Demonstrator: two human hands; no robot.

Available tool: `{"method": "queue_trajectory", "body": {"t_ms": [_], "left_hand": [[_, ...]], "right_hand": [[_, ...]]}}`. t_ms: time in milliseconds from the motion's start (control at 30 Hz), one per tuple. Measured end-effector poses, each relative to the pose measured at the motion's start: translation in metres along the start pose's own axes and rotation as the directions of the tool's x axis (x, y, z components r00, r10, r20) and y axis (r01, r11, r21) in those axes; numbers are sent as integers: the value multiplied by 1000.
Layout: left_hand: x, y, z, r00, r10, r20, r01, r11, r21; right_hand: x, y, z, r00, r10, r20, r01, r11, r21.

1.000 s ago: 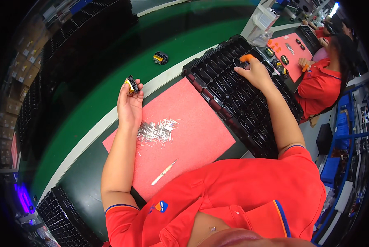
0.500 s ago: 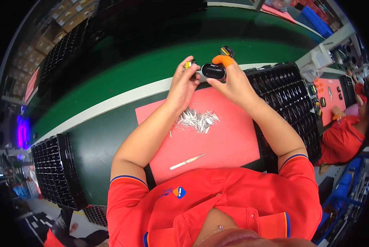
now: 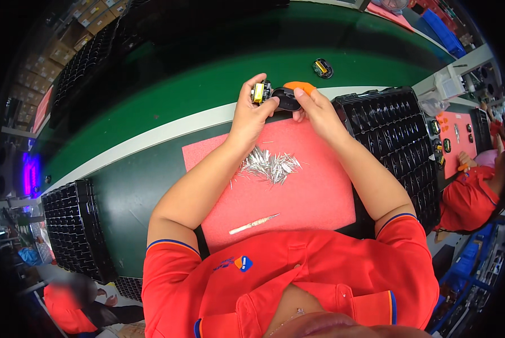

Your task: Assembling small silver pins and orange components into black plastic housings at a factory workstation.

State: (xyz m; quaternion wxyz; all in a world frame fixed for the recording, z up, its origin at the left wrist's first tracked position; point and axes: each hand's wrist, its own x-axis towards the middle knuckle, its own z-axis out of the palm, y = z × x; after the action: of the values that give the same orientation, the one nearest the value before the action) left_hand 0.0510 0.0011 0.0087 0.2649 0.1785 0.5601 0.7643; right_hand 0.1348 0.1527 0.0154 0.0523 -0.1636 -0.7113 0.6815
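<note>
My left hand (image 3: 248, 117) is closed on a small black electronic assembly (image 3: 258, 93) with a bright yellow block on it. Its thumb reaches across and touches the near left edge of a black rounded case shell (image 3: 287, 102). That shell is gripped by my right hand (image 3: 322, 114), which wears an orange finger cot (image 3: 301, 86); its hollow side seems to face up. Both hands are over the white edge strip, side by side. Below them a heap of thin silvery pins or strips (image 3: 270, 166) lies on a pink foam mat (image 3: 314, 186).
A slim pale hand tool (image 3: 253, 224) rests on the mat. Another yellow-and-black assembly (image 3: 323, 68) lies on the green belt (image 3: 207, 73). Black compartment trays stand right (image 3: 385, 132) and left (image 3: 72, 231). Another person (image 3: 471, 197) sits at the right; a further person (image 3: 72, 307) is lower left.
The case in my right hand has turned from a smooth glossy face to a hollow-looking side, and my left thumb now touches it. The loose assembly on the belt sits farther from my right hand.
</note>
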Motion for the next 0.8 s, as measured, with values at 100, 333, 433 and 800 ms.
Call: {"method": "queue_trajectory", "body": {"t_ms": [100, 333, 433, 800], "left_hand": [[3, -3, -2, 998, -58, -23, 50, 962, -267], [3, -4, -3, 998, -34, -52, 27, 992, -126], [2, -5, -1, 997, -5, -77, -2, 997, -83], [-1, -2, 4, 995, -80, 64, 92, 971, -221]], "right_hand": [[-4, -10, 4, 994, -101, -40, 98, 993, -63], [-4, -3, 3, 956, -260, -136, 241, 960, -140], [-7, -8, 7, 955, -263, -135, 246, 960, -131], [-5, -6, 5, 919, -349, -185, 296, 918, -265]]}}
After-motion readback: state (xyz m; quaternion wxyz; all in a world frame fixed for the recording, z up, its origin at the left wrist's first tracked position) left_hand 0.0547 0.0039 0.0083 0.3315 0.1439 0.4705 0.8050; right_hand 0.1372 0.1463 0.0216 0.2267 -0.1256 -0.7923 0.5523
